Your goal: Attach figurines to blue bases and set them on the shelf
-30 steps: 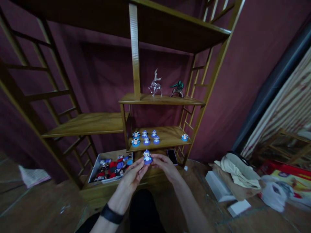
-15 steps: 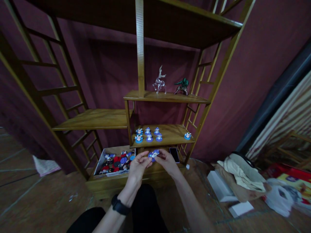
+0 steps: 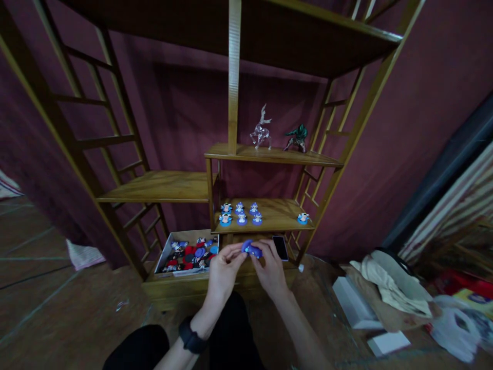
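Between my two hands is a small purple figurine (image 3: 252, 250), pinched at its sides. My left hand (image 3: 227, 267) grips its left side with thumb and fingers; my right hand (image 3: 269, 267) has the other side. Just beyond, several little figurines (image 3: 242, 219) on purple and blue round bases stand upright in two rows on the low wooden shelf (image 3: 277, 222). One more figurine (image 3: 303, 218) stands apart at that shelf's right end. Left of my hands, an open box (image 3: 163, 252) holds a jumble of red, black, blue and purple figurines.
A dark phone (image 3: 280, 248) lies right of my hands. On the shelf above stand a clear glass deer (image 3: 262, 133) and a green crouching figure (image 3: 297, 137). White boxes (image 3: 354, 303), cloth (image 3: 389, 293) and a plastic bag (image 3: 454, 329) lie on the floor at right.
The figurine has been turned in my fingers, so its white and purple front shows less and more plain purple faces me. The view has shifted slightly, moving the shelves rightward.
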`<state>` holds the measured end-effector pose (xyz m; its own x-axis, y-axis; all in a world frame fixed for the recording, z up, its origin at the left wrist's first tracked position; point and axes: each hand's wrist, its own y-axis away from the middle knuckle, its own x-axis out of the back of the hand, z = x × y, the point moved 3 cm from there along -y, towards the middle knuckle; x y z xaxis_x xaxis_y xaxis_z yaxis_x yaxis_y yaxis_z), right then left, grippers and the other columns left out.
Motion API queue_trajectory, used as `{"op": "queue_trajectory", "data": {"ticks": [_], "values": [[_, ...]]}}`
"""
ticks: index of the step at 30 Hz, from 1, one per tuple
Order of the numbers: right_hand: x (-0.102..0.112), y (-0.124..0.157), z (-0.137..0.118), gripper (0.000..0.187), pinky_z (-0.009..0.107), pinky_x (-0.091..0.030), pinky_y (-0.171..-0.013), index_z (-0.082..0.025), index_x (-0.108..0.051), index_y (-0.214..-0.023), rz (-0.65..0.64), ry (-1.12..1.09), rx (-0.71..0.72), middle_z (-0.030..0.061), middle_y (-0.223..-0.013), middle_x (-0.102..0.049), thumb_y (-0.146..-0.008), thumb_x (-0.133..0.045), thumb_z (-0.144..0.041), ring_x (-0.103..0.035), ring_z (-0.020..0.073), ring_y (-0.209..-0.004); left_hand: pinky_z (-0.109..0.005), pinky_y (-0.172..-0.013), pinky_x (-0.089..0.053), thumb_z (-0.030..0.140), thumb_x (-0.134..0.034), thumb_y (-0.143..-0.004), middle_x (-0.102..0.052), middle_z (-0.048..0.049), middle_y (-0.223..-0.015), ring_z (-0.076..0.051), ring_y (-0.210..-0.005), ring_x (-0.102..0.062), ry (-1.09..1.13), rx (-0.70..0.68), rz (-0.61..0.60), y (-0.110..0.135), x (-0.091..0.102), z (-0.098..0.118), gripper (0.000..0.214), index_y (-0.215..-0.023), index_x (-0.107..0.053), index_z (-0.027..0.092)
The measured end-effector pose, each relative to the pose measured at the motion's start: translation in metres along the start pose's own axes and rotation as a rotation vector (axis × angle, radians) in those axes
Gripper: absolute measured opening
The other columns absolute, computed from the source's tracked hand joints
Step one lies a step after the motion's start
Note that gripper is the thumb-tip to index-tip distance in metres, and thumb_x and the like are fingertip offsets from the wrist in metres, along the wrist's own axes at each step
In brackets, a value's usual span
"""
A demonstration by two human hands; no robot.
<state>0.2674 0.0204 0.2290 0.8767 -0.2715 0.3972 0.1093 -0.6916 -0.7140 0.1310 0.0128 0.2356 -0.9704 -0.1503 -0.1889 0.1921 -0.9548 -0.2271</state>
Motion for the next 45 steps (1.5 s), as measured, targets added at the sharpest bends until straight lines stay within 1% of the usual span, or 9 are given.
{"op": "queue_trajectory", "data": {"ticks": [9, 16, 21, 25, 29, 31, 33, 37, 45], "values": [[0.003, 0.008, -0.013, 0.031, 0.034, -0.051, -0.086, -0.022, -0.053, -0.113, 0.137, 0.04, 0.2, 0.0087, -0.103, -0.059, -0.084, -0.05, -0.012, -0.057, 0.0183, -0.099, -0.032, -0.081, -0.05, 0.024, -0.068, -0.069, -0.072, -0.0068, -0.091, -0.02, -0.085, -0.066, -0.023, -0.035, 0.016, 0.017, 0.0, 0.014, 0.024, -0.092, -0.069, 0.017], [0.011, 0.003, -0.022, 0.033, 0.034, -0.051, -0.085, -0.023, -0.055, -0.112, 0.097, 0.019, 0.224, 0.0081, -0.102, -0.061, -0.083, -0.047, -0.009, -0.058, 0.018, -0.098, -0.029, -0.079, -0.051, 0.025, -0.068, -0.069, -0.072, -0.0049, -0.091, -0.019, -0.082, -0.066, -0.128, -0.076, -0.006, 0.023, 0.0, 0.027, 0.025, -0.093, -0.07, 0.019], [0.014, 0.003, -0.023, 0.032, 0.032, -0.05, -0.087, -0.024, -0.057, -0.11, 0.026, 0.031, 0.195, 0.0069, -0.1, -0.061, -0.083, -0.047, -0.01, -0.059, 0.017, -0.097, -0.026, -0.071, -0.052, 0.024, -0.072, -0.065, -0.072, -0.0033, -0.081, -0.018, -0.074, -0.066, -0.117, -0.05, 0.026, 0.022, -0.001, 0.033, 0.018, -0.082, -0.072, 0.018], [0.009, -0.003, -0.019, 0.03, 0.032, -0.049, -0.088, -0.024, -0.057, -0.11, -0.072, 0.03, 0.131, 0.0068, -0.102, -0.06, -0.084, -0.046, -0.012, -0.058, 0.0171, -0.097, -0.022, -0.067, -0.052, 0.018, -0.075, -0.06, -0.071, -0.0026, -0.07, -0.015, -0.069, -0.065, -0.017, 0.053, 0.035, 0.01, 0.004, 0.018, 0.016, -0.076, -0.07, 0.015], [-0.008, -0.012, -0.009, 0.041, 0.034, -0.048, -0.088, -0.026, -0.05, -0.122, -0.21, -0.042, 0.001, 0.0062, -0.108, -0.058, -0.082, -0.051, -0.018, -0.057, 0.0181, -0.098, -0.023, -0.065, -0.054, 0.008, -0.072, -0.063, -0.071, -0.0056, -0.071, -0.014, -0.065, -0.065, 0.293, 0.393, 0.059, -0.007, 0.015, -0.017, 0.013, -0.074, -0.067, 0.012], [-0.015, -0.016, -0.001, 0.053, 0.034, -0.049, -0.086, -0.026, -0.042, -0.128, -0.205, -0.153, -0.097, 0.0058, -0.109, -0.058, -0.078, -0.058, -0.022, -0.058, 0.0182, -0.096, -0.022, -0.062, -0.054, 0.003, -0.068, -0.066, -0.07, -0.0068, -0.07, -0.013, -0.062, -0.066, 0.407, 0.563, 0.1, -0.01, 0.022, -0.029, 0.011, -0.073, -0.065, 0.011], [-0.019, -0.018, 0.008, 0.05, 0.033, -0.049, -0.083, -0.025, -0.047, -0.124, -0.147, -0.275, -0.195, 0.0051, -0.105, -0.06, -0.076, -0.06, -0.026, -0.059, 0.0176, -0.093, -0.02, -0.06, -0.054, 0.0, -0.065, -0.069, -0.07, -0.0065, -0.069, -0.012, -0.06, -0.066, 0.492, 0.656, 0.135, -0.011, 0.027, -0.033, 0.012, -0.075, -0.064, 0.011], [-0.026, -0.017, 0.019, 0.023, 0.032, -0.05, -0.081, -0.022, -0.064, -0.098, -0.163, -0.479, -0.324, 0.0046, -0.096, -0.063, -0.078, -0.057, -0.033, -0.06, 0.0174, -0.088, -0.018, -0.058, -0.055, -0.002, -0.061, -0.072, -0.07, -0.0054, -0.073, -0.012, -0.059, -0.066, 0.605, 0.686, 0.17, -0.008, 0.032, -0.029, 0.019, -0.084, -0.064, 0.012], [-0.032, -0.014, 0.018, 0.027, 0.029, -0.056, -0.066, -0.019, -0.069, -0.087, -0.158, -0.654, -0.429, 0.0049, -0.094, -0.062, -0.074, -0.061, -0.041, -0.062, 0.0159, -0.077, -0.018, -0.058, -0.056, -0.002, -0.062, -0.072, -0.07, -0.0078, -0.072, -0.012, -0.057, -0.066, 0.577, 0.623, 0.143, -0.005, 0.027, -0.023, 0.013, -0.079, -0.066, 0.009]]}}
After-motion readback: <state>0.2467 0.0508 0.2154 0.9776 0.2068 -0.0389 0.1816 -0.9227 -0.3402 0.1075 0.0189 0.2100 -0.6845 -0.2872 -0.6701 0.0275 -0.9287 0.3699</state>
